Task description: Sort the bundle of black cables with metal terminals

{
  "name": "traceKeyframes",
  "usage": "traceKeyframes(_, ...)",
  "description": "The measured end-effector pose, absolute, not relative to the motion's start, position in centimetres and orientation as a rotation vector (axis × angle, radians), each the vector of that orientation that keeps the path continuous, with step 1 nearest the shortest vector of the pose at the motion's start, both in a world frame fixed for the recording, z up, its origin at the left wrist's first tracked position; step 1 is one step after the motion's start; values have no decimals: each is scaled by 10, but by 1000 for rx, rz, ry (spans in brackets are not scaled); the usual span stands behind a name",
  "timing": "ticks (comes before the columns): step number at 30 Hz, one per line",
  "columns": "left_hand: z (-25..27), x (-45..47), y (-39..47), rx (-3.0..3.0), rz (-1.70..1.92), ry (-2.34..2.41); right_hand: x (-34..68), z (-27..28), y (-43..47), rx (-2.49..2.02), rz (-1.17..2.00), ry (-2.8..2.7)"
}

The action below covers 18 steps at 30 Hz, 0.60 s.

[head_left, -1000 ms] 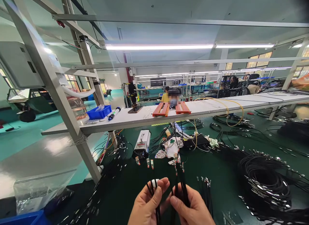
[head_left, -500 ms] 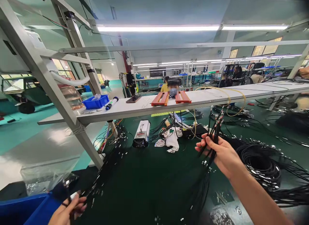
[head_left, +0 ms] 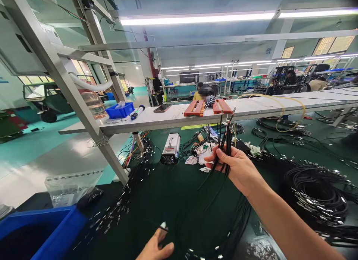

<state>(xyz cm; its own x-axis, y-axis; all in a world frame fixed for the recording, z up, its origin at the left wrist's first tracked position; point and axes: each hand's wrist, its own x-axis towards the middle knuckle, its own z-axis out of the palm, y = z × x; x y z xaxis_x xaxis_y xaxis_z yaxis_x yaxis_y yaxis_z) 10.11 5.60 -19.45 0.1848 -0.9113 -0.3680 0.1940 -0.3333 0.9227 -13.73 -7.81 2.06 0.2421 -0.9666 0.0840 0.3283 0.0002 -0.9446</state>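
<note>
Cables, thin and black, fill most of the green worktop (head_left: pixel 173 193). The right hand (head_left: pixel 237 168) is raised above it with fingers curled tight around a small bundle of cables (head_left: pixel 225 140), gripped a little below their ends so the metal tips stand up together and fan out slightly above the fist. Below the grip the loose lengths hang down and trail toward the near edge, which suggests the hold is meant to keep the ends level while the rest runs free.

The left hand (head_left: pixel 155 249) shows only partly at the bottom edge; thumb and a finger seem to pinch a small pale-tipped piece (head_left: pixel 163 226), though blur keeps me from telling what it is.

To the right lies a big coil of cables (head_left: pixel 316 193), glossy black and dotted with bright metal ends. More loose strands with silver tips (head_left: pixel 117 211) spread to the left, beside a blue bin (head_left: pixel 41 230) of smooth plastic and a clear crinkled bag (head_left: pixel 72 185). Farther back sit a grey boxy device (head_left: pixel 171 153) and some crumpled white cloth (head_left: pixel 200 155). A white shelf (head_left: pixel 167 120) spans above, carrying two orange ribbed racks (head_left: pixel 207 107), a blue tray (head_left: pixel 121 110) and a phone (head_left: pixel 162 108). Another person (head_left: pixel 208 96) sits beyond it.
</note>
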Motion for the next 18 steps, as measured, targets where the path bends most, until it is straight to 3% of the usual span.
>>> traceKeyframes(5,-160,53,18,1075,-1427,-827,-94,30,-83,-1156,-1197,741)
traceKeyframes(9,-117,20,-15,1113,-1539,-887,-68,48,-84,-1252,-1232,749)
traceKeyframes(14,-69,24,-38,1026,-1497,-668,-126,13,-28,-1594,-1626,1137)
traceKeyframes(15,-60,30,-40,987,-1480,-630,-141,-7,-9,-1514,-1585,1151)
traceKeyframes(18,-37,37,-38,895,-1453,-518,-167,-75,42,-918,-1076,976)
